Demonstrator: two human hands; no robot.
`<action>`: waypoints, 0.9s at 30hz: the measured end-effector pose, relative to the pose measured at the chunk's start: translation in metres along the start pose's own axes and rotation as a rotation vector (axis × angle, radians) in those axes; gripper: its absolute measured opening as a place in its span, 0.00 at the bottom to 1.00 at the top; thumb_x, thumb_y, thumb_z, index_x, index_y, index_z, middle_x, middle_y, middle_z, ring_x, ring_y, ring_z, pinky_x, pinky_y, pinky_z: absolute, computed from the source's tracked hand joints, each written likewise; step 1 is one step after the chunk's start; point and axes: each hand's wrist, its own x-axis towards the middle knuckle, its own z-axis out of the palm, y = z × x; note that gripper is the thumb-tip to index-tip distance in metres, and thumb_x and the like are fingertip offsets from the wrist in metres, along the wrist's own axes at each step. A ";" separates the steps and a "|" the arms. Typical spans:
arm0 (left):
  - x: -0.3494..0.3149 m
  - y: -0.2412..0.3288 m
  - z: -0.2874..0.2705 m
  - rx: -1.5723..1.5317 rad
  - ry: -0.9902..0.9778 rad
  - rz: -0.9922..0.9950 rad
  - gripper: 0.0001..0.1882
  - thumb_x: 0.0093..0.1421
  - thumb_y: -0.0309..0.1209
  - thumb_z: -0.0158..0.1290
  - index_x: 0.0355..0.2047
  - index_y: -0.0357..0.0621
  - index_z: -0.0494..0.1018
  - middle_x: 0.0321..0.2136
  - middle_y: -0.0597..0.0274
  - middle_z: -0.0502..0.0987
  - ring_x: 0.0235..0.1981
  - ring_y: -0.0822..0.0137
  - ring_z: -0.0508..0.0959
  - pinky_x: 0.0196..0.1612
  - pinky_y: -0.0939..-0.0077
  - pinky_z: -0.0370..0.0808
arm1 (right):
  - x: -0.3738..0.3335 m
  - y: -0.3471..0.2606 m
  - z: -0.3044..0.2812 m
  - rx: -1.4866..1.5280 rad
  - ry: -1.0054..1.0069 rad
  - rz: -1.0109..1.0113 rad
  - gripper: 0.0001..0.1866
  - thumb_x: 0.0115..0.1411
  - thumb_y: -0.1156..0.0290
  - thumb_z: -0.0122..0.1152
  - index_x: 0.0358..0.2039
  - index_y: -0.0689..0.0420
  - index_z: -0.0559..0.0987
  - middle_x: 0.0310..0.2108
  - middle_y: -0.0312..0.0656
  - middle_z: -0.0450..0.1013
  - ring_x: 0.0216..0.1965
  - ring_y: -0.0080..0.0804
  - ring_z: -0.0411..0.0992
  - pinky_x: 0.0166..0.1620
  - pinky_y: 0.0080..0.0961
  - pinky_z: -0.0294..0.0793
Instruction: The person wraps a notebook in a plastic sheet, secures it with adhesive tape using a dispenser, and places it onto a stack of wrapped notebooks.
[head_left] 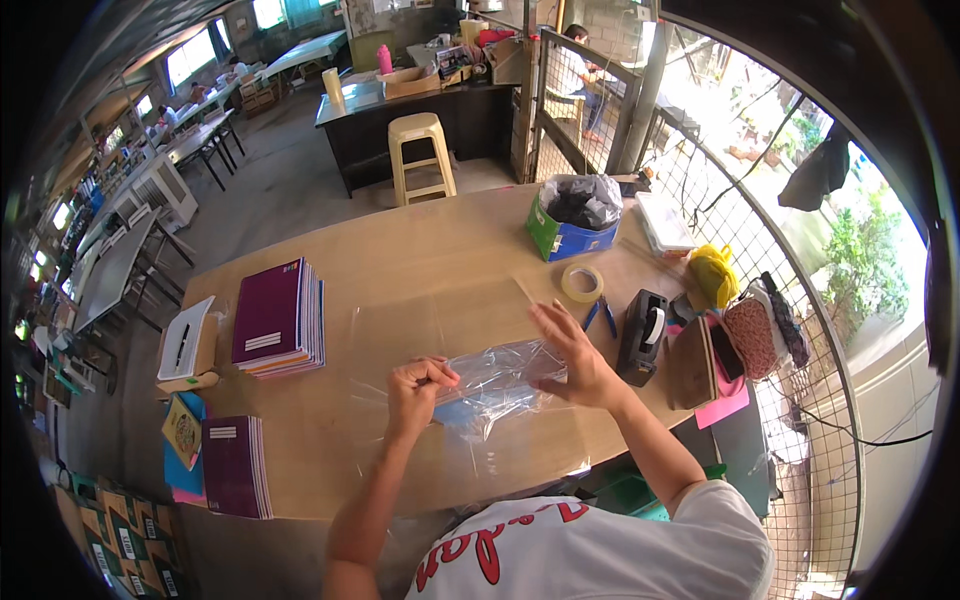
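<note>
My left hand [414,396] is closed, its fingers pinched on the edge of a crinkled clear plastic wrapper [492,385]. Something pale blue shows through the plastic near that hand. My right hand [578,362] has its fingers spread at the wrapper's right end, with the thumb close to or touching the film; I cannot tell which. A flat clear plastic sheet [398,325] appears to lie on the wooden table [380,245] beyond my hands. To the left sits a stack of purple notebooks [268,315], and nearer to me a second purple notebook stack [234,466].
Right of my right hand are blue-handled pliers [603,312], a tape roll [581,283] and a black tape dispenser [642,338]. A blue-green box [575,238] holds grey plastic. Bags and a brown pouch [694,370] line the right edge. Beyond the table stands a beige stool [418,130].
</note>
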 end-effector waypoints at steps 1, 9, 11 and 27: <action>-0.001 0.000 0.000 -0.019 0.001 0.001 0.14 0.45 0.08 0.47 0.17 0.37 0.78 0.22 0.59 0.82 0.37 0.65 0.80 0.50 0.68 0.75 | 0.001 0.013 0.006 0.255 -0.003 0.154 0.42 0.44 0.73 0.76 0.62 0.53 0.71 0.61 0.53 0.65 0.65 0.53 0.60 0.65 0.45 0.60; -0.001 -0.005 -0.001 -0.048 0.019 0.014 0.14 0.44 0.07 0.47 0.17 0.37 0.78 0.23 0.59 0.82 0.36 0.66 0.80 0.47 0.72 0.76 | 0.001 0.021 0.020 0.423 0.129 0.067 0.29 0.43 0.73 0.75 0.50 0.49 0.83 0.63 0.49 0.63 0.64 0.48 0.62 0.64 0.41 0.63; 0.003 -0.005 -0.002 -0.015 0.018 0.069 0.14 0.44 0.07 0.47 0.17 0.37 0.78 0.23 0.59 0.81 0.36 0.67 0.80 0.45 0.72 0.76 | 0.006 -0.023 0.008 0.058 0.099 -0.018 0.29 0.42 0.72 0.75 0.50 0.48 0.83 0.66 0.45 0.60 0.65 0.48 0.60 0.65 0.44 0.60; -0.005 0.055 0.001 0.340 0.005 0.120 0.11 0.50 0.18 0.60 0.35 0.42 0.79 0.39 0.59 0.80 0.41 0.63 0.80 0.51 0.66 0.75 | -0.015 -0.007 0.060 -0.027 0.309 -0.303 0.17 0.45 0.77 0.69 0.39 0.51 0.85 0.42 0.29 0.80 0.42 0.29 0.77 0.51 0.30 0.77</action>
